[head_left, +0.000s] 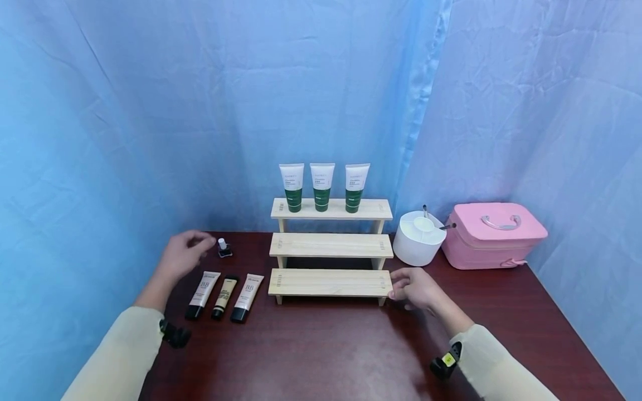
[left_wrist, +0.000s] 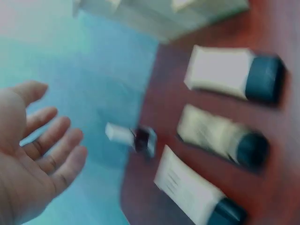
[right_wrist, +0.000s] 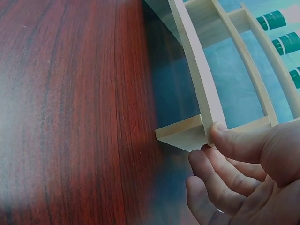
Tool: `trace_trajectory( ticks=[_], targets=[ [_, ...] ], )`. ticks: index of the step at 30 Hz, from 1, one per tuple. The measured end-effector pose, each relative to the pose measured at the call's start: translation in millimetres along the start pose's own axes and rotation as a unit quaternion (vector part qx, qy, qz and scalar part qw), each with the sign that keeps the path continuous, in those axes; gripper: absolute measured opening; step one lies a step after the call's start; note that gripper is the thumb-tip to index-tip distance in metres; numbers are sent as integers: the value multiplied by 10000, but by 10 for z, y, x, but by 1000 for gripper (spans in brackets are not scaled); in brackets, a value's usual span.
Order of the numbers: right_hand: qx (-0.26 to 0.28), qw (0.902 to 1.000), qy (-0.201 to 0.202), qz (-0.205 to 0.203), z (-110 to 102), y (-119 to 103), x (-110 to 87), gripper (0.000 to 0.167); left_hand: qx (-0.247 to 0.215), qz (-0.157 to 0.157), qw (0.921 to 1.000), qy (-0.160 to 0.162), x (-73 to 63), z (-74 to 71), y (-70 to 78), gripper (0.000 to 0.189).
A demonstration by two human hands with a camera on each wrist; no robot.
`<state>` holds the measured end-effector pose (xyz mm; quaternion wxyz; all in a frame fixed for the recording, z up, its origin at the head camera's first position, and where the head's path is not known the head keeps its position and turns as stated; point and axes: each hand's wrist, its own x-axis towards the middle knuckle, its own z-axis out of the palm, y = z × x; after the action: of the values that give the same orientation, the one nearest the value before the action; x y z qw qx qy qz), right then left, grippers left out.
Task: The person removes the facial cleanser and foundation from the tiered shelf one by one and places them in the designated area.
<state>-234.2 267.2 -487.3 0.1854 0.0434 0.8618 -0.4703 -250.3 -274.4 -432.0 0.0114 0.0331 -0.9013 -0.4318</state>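
My left hand point(head_left: 186, 252) hovers beside a small dark bottle with a white cap point(head_left: 223, 248), likely nail polish, and holds nothing. In the left wrist view its fingers point(left_wrist: 65, 173) are loosely bent, apart from the bottle point(left_wrist: 140, 138). With thumb and fingers, my right hand point(head_left: 415, 287) pinches the right end of the lowest step of a three-step wooden display rack point(head_left: 331, 283). In the right wrist view the thumb point(right_wrist: 239, 143) lies on the board's edge. Three white-and-green tubes point(head_left: 322, 186) stand in a row on the top step.
Two pale BB cream tubes point(head_left: 248, 298) and a beige tube point(head_left: 224, 297) between them lie on the dark red table point(head_left: 321, 356) at left. Right of the rack are a white round organizer point(head_left: 415, 248) with brushes and a pink case point(head_left: 494, 239). Blue curtains hang behind.
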Motion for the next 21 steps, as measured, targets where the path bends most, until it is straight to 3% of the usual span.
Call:
trace_trajectory(
  ticks=[6, 10, 15, 21],
  targets=[
    [106, 9999, -32, 33, -2, 13, 6, 54, -450, 495, 9977, 80, 238, 139, 674, 48],
    [150, 9999, -23, 68, -14, 6, 17, 53, -743, 634, 9952, 66, 382, 313, 1032, 46],
    [145, 9998, -31, 92, -14, 0, 16, 54, -1135, 680, 9912, 35, 533, 526, 1314, 49],
    [191, 9997, -48, 133, -11, -19, -1, 55, -1259, 774, 9889, -147, 624, 684, 1508, 59]
  ],
)
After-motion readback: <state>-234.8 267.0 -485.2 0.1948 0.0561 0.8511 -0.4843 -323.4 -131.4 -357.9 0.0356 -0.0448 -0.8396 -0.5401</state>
